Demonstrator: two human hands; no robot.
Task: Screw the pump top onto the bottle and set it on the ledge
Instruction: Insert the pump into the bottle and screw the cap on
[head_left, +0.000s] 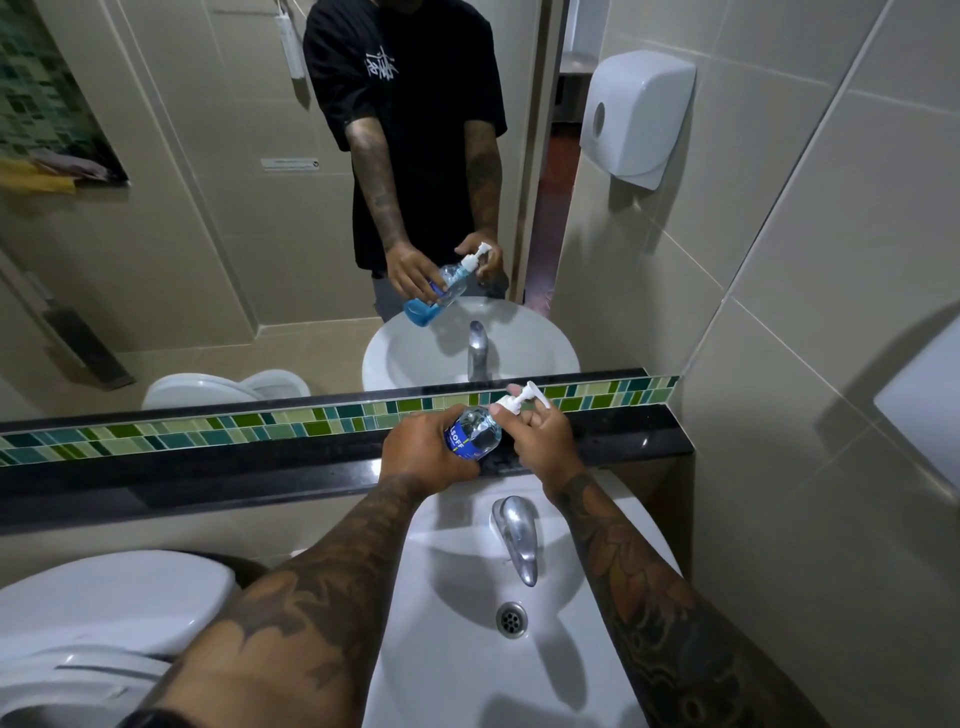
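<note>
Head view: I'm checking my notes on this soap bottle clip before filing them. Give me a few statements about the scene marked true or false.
1. The left hand holds the bottle. True.
2. The bottle stands upright on the ledge. False: it is held tilted in the air, above the ledge and the sink.
3. The right hand is at the pump top. True.
4. Water runs from the tap. False: no water is visible.
5. The bottle's label is red. False: it is blue.
</note>
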